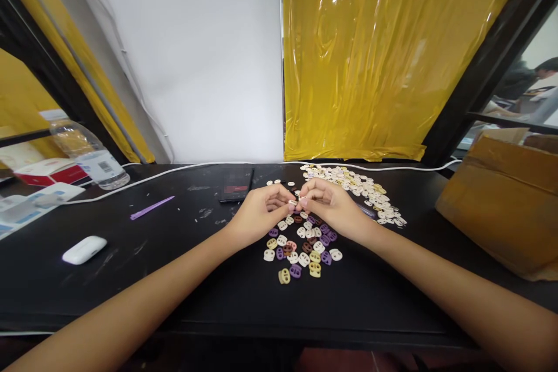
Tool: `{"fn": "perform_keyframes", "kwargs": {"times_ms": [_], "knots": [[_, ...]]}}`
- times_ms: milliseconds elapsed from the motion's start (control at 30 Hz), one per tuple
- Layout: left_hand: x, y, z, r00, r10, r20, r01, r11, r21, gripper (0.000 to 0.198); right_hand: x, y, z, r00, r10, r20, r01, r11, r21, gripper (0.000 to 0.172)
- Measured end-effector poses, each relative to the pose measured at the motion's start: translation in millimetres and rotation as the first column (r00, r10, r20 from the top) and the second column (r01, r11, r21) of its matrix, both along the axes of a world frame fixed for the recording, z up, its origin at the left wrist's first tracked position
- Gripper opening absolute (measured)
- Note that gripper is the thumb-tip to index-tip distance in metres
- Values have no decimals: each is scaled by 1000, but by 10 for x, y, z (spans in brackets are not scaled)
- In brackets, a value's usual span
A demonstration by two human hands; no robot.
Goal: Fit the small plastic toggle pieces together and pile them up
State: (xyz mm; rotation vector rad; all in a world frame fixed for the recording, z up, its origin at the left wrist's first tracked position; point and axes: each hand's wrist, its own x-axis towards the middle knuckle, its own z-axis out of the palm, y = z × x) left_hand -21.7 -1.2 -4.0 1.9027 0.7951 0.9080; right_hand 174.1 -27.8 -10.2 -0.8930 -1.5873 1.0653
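Above the middle of the black table, my left hand (267, 209) and my right hand (329, 203) come close together, fingertips nearly meeting. Between the left thumb and fingers is a small white cord lock (292, 202). My right hand also pinches a small white piece (301, 199), partly covered by the fingers, which looks like a cord lock part. Below both hands lies a loose group of two-holed cord locks in white, purple (295, 271), yellow (314, 269), brown and pink. Behind the right hand spreads a bigger heap of mostly white pieces (357, 183).
A dark phone-like slab (235, 185) lies behind my left hand. Leftward are a purple strip (151, 208), a white earbud case (84, 250), a plastic bottle (93, 151) and a red-white box (52, 171). A cardboard box (501, 203) stands right. A white cable (183, 168) crosses the back.
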Motion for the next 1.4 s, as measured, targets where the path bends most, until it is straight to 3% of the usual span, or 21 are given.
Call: {"fn": "perform_keyframes", "kwargs": {"times_ms": [333, 567, 800, 1100, 1400], "knots": [[-10, 14, 20, 1000, 28, -4, -28, 999, -18, 15, 5, 32, -57, 998, 50, 27, -51, 998, 42, 15], [3, -6, 39, 999, 40, -27, -41, 999, -35, 18, 17, 41, -30, 993, -106, 58, 100, 990, 104, 15], [-5, 17, 28, 998, 46, -39, -46, 999, -6, 19, 10, 2, 18, 998, -56, 41, 52, 994, 100, 11], [3, -3, 51, 999, 30, -42, -30, 1000, 11, 17, 61, 54, -34, 981, -139, 133, 112, 974, 195, 13], [-2, 16, 31, 998, 25, -52, -24, 1000, 13, 16, 8, -19, 34, 987, -120, 105, 111, 990, 84, 12]]}}
